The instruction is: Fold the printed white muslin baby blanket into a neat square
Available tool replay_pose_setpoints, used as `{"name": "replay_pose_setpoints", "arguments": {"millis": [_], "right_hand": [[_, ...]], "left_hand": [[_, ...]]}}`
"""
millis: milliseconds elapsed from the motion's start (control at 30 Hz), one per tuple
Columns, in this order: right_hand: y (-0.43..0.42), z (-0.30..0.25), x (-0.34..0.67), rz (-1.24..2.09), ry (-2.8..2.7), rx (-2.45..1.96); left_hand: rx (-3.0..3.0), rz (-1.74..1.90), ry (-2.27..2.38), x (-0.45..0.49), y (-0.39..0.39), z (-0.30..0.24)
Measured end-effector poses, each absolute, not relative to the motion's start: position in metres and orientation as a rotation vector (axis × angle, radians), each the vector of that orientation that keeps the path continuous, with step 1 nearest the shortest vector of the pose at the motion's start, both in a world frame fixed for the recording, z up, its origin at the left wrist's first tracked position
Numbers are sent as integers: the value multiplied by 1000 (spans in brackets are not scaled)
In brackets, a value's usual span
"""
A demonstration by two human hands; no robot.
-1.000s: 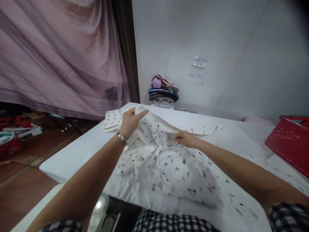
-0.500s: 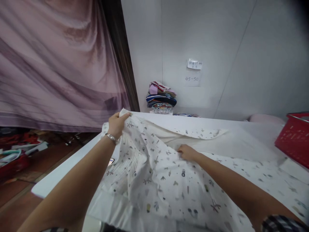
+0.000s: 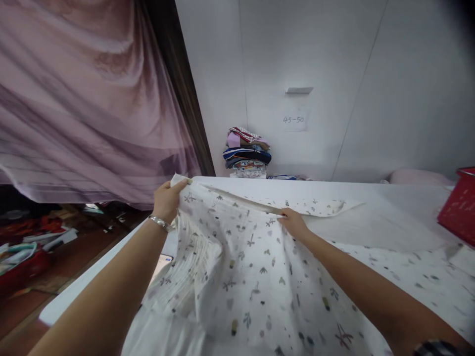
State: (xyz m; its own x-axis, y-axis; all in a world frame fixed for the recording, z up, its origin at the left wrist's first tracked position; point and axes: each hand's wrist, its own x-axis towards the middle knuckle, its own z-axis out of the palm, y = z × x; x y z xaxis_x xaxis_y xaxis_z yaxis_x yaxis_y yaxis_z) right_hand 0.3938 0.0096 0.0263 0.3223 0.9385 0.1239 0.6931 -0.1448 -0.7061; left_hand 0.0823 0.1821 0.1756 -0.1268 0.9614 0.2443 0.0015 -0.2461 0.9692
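Note:
A white printed cloth [image 3: 241, 277] with small dark motifs lies across the white table [image 3: 282, 187] and is lifted toward me. My left hand [image 3: 167, 199], a bracelet on its wrist, grips the cloth's upper left corner and holds it raised. My right hand [image 3: 294, 222] pinches the cloth's top edge near the middle. The cloth hangs taut between the two hands and drapes down over the table's near side.
A stack of folded clothes [image 3: 246, 153] stands against the white wall at the table's far end. A red basket [image 3: 459, 207] sits at the right edge. A mauve curtain [image 3: 85, 99] hangs on the left above a cluttered wooden floor [image 3: 33, 242].
Both hands have raised the cloth off the table and pulled its top edge up and apart. The right hand moved up to the edge. The camera tilted up.

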Motion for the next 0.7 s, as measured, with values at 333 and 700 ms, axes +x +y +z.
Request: {"name": "replay_pose_setpoints", "arguments": {"millis": [333,700], "right_hand": [[24,12,399,202,-1550,-2092],[27,29,407,-6,-1600,-2097]], "left_hand": [[1278,1460,1090,85,167,183],[1306,1462,1042,76,166,189]]}}
